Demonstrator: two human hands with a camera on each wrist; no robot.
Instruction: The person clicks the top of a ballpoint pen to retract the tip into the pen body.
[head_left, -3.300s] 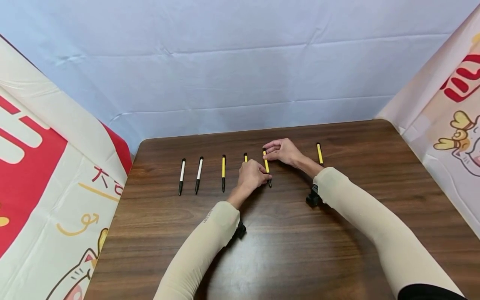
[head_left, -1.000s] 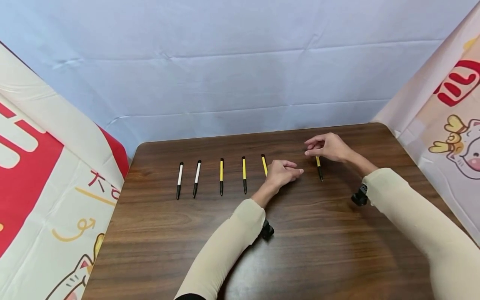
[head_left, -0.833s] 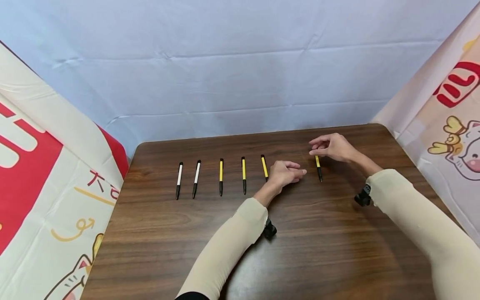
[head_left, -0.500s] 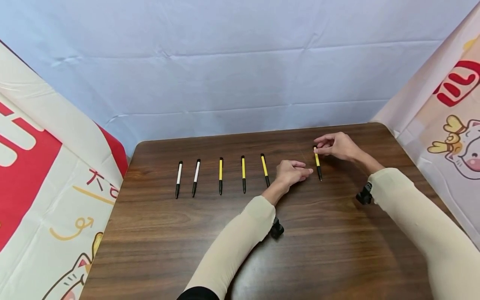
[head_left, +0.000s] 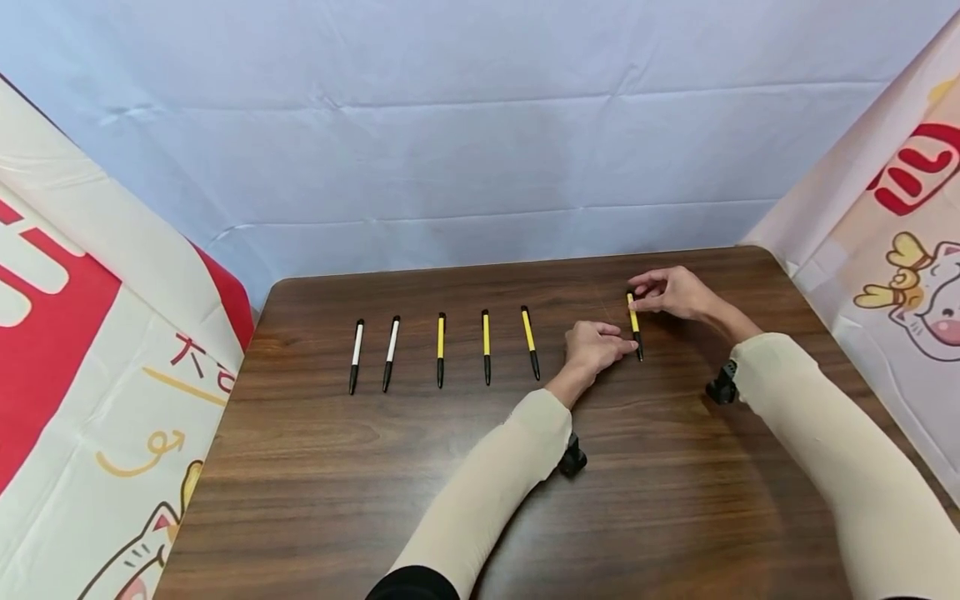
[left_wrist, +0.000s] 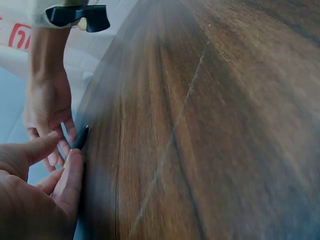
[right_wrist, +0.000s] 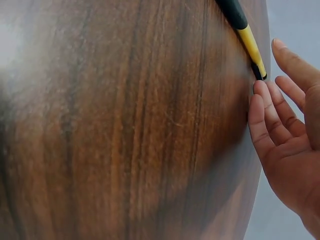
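Observation:
At the right end of a row of pens lies a yellow pen with a black grip and black top. My right hand is at its upper end; in the right wrist view straight fingertips touch the pen's end while the thumb stands off it. From the left, my left hand reaches its fingertips to the black grip. In the left wrist view the pen's dark tip shows just past my left forefinger, and the left thumb is apart from that finger.
Left of my hands, three more yellow pens and two white pens lie spaced out, roughly parallel, on the brown wooden table. A pale cloth wall stands behind, and printed banners flank both sides.
Both hands have moved right, from the third yellow pen to the rightmost one. In the last second my left hand has slid further right to its grip, uncovering the third yellow pen.

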